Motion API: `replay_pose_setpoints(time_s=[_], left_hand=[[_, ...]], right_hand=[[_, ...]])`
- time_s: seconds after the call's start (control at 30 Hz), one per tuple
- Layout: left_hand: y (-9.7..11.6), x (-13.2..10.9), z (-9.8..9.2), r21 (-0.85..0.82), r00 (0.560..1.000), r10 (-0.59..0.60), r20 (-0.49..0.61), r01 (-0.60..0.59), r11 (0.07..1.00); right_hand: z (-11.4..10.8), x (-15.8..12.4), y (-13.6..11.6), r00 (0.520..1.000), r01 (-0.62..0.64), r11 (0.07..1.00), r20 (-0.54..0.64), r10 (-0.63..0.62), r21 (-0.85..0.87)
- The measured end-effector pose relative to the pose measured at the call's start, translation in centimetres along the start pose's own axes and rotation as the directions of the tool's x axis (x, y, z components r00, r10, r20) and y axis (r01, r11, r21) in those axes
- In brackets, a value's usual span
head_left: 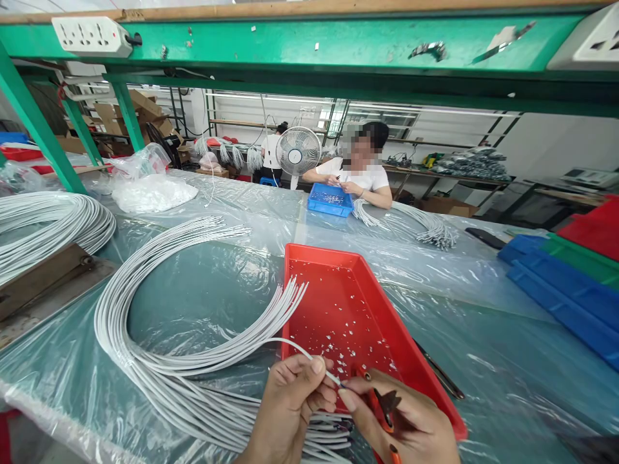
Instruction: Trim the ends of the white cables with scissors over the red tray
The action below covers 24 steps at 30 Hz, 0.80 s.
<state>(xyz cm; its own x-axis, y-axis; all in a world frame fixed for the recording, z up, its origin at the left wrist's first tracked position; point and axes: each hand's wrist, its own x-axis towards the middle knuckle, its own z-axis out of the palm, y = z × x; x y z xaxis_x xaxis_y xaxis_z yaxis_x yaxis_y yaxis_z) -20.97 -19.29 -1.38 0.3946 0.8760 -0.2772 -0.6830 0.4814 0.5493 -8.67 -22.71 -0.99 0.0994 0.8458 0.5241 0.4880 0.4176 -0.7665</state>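
My left hand [293,399] pinches a white cable [296,346] near its end, thumb on top. The cable curves out of a big looped bundle of white cables [116,309] lying to the left. My right hand [411,412] has its thumb and forefinger at the cable's tip, and within its palm sit orange-handled pliers [380,409] with dark jaws. Both hands are over the near part of a red tray [411,351], which is scattered with small white and silvery scraps. Fingers partly hide the cable tip.
Another cable coil [58,219] lies at left beside a metal block [46,280]. Dark tweezers [440,370] rest right of the tray. Stacked bins [565,290] stand at right. Across the table a co-worker [367,174] works over a blue tray [330,207]. A green beam [290,48] spans overhead.
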Motion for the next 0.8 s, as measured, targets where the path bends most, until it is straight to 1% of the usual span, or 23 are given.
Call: replay_pose_setpoints(time_s=[0.07, 0.13, 0.17, 0.23, 0.3, 0.37, 0.4, 0.43, 0.53, 0.6, 0.63, 0.67, 0.7, 0.8], left_hand=[[-0.2, -0.1, 0.1, -0.003, 1.000, -0.002, -0.024, 0.002, 1.000], [-0.5, -0.1, 0.2, -0.008, 0.999, -0.012, -0.044, 0.012, 1.000], [-0.6, -0.2, 0.2, -0.012, 0.999, -0.015, -0.044, 0.014, 1.000], [-0.9, -0.2, 0.1, -0.015, 1.000, 0.004, -0.021, -0.004, 1.000], [-1.2, -0.2, 0.0, 0.001, 0.999, 0.046, 0.000, -0.046, 0.999], [-1.4, -0.1, -0.1, 0.035, 0.997, 0.079, -0.004, -0.079, 0.996], [-1.4, -0.1, -0.1, 0.055, 0.996, 0.085, -0.011, -0.084, 0.995], [-1.3, -0.1, -0.2, 0.070, 0.996, 0.084, -0.015, -0.083, 0.994], [-1.1, -0.1, -0.1, 0.071, 0.998, 0.057, 0.014, -0.058, 0.996], [-0.8, -0.2, -0.1, 0.058, 0.999, 0.032, 0.037, -0.034, 0.998], [-0.6, -0.2, -0.1, 0.055, 0.999, 0.018, 0.044, -0.020, 0.998], [-0.5, -0.2, -0.1, 0.058, 0.999, 0.002, 0.048, -0.005, 0.998], [-0.4, -0.2, -0.1, 0.065, 0.999, -0.014, 0.049, 0.011, 0.998], [-0.4, -0.2, -0.4, 0.078, 0.997, -0.065, 0.053, 0.061, 0.995]], right_hand=[[0.2, -0.2, 0.0, 0.985, -0.167, 0.980, -0.031, 0.171, 0.107], [0.3, -0.4, 0.5, 0.943, -0.329, 0.911, 0.030, 0.332, 0.248], [0.3, -0.5, 0.9, 0.921, -0.386, 0.870, 0.075, 0.382, 0.308], [0.2, -0.7, 1.6, 0.895, -0.441, 0.802, 0.136, 0.424, 0.403], [0.2, -0.8, 2.0, 0.891, -0.448, 0.764, 0.163, 0.424, 0.465], [0.2, -0.8, 1.8, 0.880, -0.467, 0.716, 0.192, 0.434, 0.519], [0.3, -0.8, 1.5, 0.862, -0.494, 0.673, 0.208, 0.462, 0.551], [0.5, -0.8, 1.1, 0.834, -0.525, 0.615, 0.213, 0.509, 0.588], [0.8, -0.7, -0.1, 0.734, -0.591, 0.399, 0.262, 0.627, 0.702], [0.9, -0.6, -0.3, 0.695, -0.624, 0.295, 0.341, 0.633, 0.723], [0.8, -0.6, -0.2, 0.681, -0.644, 0.266, 0.379, 0.626, 0.717], [0.8, -0.6, 0.0, 0.675, -0.659, 0.260, 0.404, 0.617, 0.705], [0.6, -0.6, 0.4, 0.677, -0.673, 0.273, 0.424, 0.601, 0.688], [0.2, -0.7, 1.5, 0.709, -0.685, 0.357, 0.467, 0.529, 0.635]])
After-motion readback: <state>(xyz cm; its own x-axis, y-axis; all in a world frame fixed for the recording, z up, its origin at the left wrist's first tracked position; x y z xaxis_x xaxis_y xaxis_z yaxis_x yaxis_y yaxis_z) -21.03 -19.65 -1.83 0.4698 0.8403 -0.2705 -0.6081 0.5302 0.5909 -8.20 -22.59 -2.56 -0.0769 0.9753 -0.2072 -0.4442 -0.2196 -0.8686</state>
